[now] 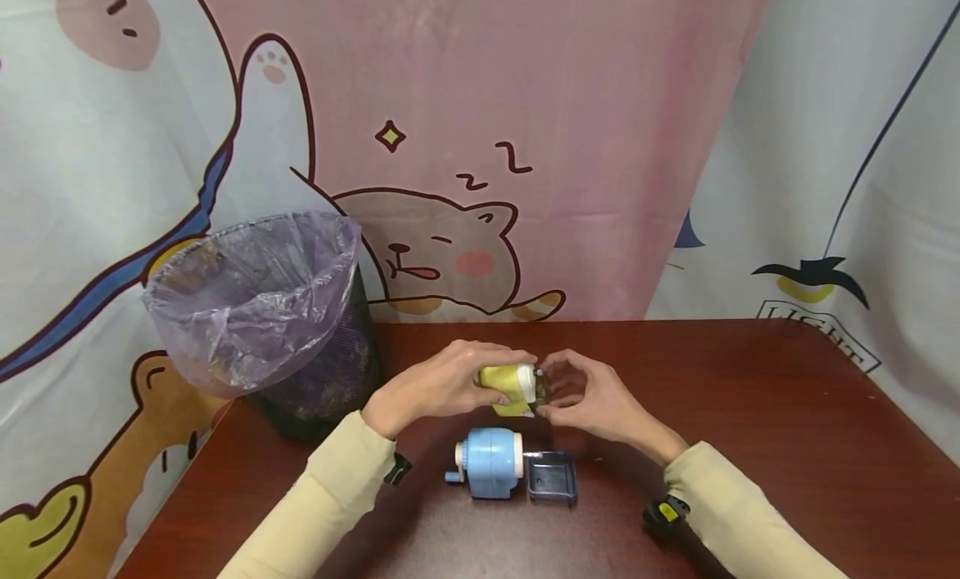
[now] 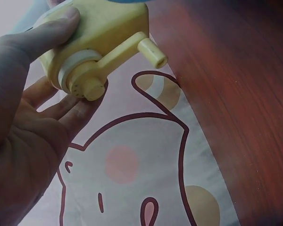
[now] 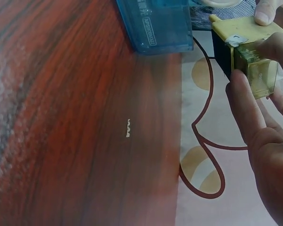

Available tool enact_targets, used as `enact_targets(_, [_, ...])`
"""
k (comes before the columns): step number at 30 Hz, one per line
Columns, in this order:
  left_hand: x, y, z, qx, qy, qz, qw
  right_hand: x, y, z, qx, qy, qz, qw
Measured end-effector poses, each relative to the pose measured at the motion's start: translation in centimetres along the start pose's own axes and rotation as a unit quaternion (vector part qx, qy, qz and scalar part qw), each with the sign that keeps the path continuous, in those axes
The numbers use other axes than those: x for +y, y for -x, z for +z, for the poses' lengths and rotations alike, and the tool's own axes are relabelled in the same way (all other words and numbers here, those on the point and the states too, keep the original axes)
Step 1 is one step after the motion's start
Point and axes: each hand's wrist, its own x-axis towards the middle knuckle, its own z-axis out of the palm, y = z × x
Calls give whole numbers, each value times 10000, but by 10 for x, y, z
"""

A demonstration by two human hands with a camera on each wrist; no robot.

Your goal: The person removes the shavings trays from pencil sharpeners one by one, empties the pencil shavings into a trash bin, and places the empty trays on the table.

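Note:
My left hand (image 1: 448, 385) grips a yellow crank pencil sharpener (image 1: 507, 389) above the table. Its crank handle (image 2: 152, 52) sticks out in the left wrist view, where the left thumb (image 2: 56, 30) presses on the body. At the sharpener's other side, my right hand (image 1: 600, 398) pinches its see-through shavings drawer (image 3: 260, 77) between thumb and fingers. The drawer sits partly in the body. Just nearer to me, a blue crank pencil sharpener (image 1: 491, 462) stands on the table, with its dark see-through drawer (image 1: 552, 477) to its right.
A black mesh bin (image 1: 330, 371) with a purple bag liner (image 1: 262, 312) stands at the table's back left. On the brown table (image 1: 720, 412) lies a small pale curl of shaving (image 3: 128, 128). A printed cloth (image 1: 585, 146) hangs behind.

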Motion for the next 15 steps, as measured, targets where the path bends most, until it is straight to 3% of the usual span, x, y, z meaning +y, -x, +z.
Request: enact_targets(15, [0, 0, -1, -107, -144, -60, 9998, 3, 5, -5, 42, 46, 147, 9999])
